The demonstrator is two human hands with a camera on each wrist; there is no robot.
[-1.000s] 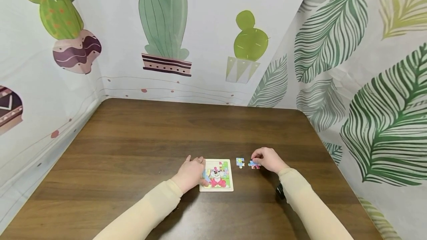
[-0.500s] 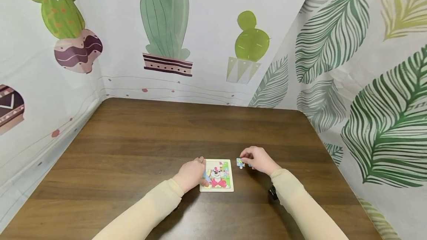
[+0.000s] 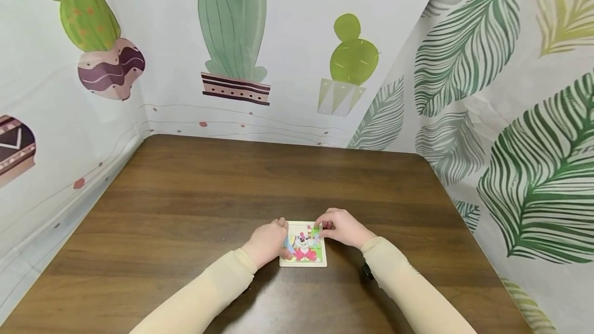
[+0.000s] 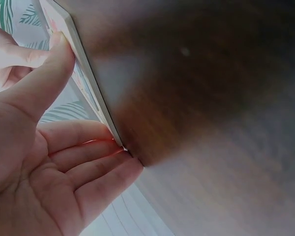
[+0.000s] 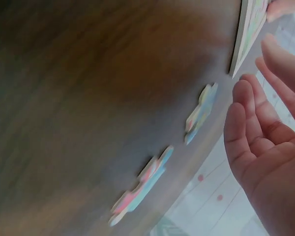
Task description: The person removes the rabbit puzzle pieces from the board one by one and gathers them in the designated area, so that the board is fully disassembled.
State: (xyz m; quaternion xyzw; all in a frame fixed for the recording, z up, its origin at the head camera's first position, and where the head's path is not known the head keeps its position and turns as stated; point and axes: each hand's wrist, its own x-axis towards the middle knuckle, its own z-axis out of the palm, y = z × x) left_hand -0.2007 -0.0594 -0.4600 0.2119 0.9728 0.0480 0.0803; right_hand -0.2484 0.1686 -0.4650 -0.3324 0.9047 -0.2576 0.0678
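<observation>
Puzzle (image 3: 304,252) flat on worktop (image 3: 223,184). Left hand (image 3: 265,242), spread, touches its left edge. Right hand (image 3: 344,228), fingers loosely bent, thumb apart, at upper right corner. Two pieces (image 5: 146,183) lie nearby.

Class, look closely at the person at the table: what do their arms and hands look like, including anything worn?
The left arm has a long cream sleeve, and the right arm a matching one. Both end around the wrist. The left hand and right hand are ungloved. A small black object shows beneath the right cuff; its exact nature is unclear.
</observation>
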